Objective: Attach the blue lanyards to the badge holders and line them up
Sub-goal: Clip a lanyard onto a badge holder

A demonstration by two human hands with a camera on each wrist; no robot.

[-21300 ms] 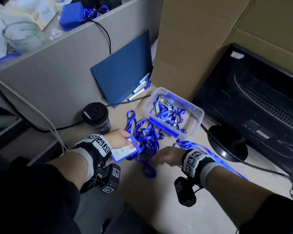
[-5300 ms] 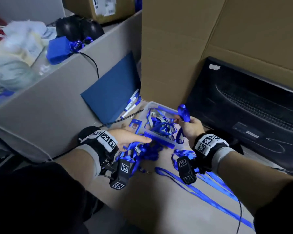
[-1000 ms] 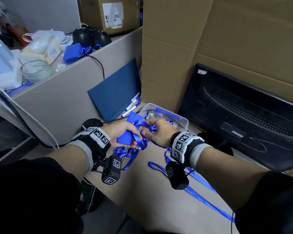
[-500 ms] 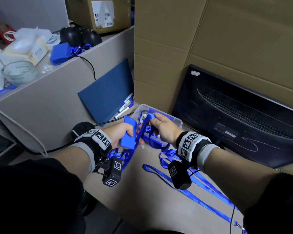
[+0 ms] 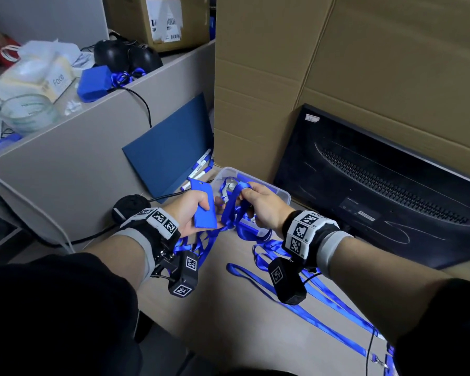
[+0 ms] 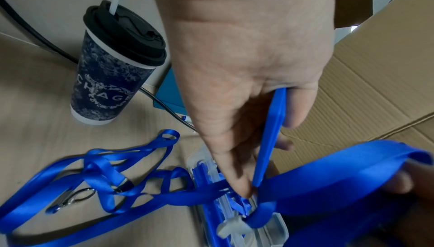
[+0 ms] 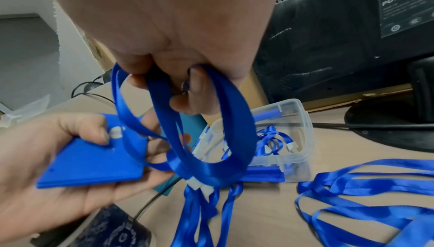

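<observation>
My left hand [image 5: 194,210] grips a flat blue badge holder [image 5: 203,206] [image 7: 94,160] [image 6: 270,139] upright above the desk, thumb on its face. Just right of it, my right hand [image 5: 258,203] [image 7: 185,87] holds a looped blue lanyard [image 5: 232,204] [image 7: 206,150] [image 6: 328,178] in curled fingers; a metal ring shows between those fingers in the right wrist view. The strap hangs down past a white plastic buckle [image 7: 202,188]. More blue lanyards [image 5: 304,302] [image 6: 98,176] trail over the desk. A clear plastic box [image 5: 278,192] [image 7: 295,150] behind the hands holds further lanyards and holders.
A lidded paper cup [image 6: 112,70] stands left of my left hand. A black monitor [image 5: 385,185] on its stand fills the right; a cardboard box [image 5: 323,63] rises behind. A blue folder [image 5: 174,156] and markers [image 5: 198,169] lean at the partition. Cables cross the desk.
Both hands have lifted slightly and drawn apart; the badge holder now stands more upright in my left hand while my right hand pulls the lanyard loop up over the box.
</observation>
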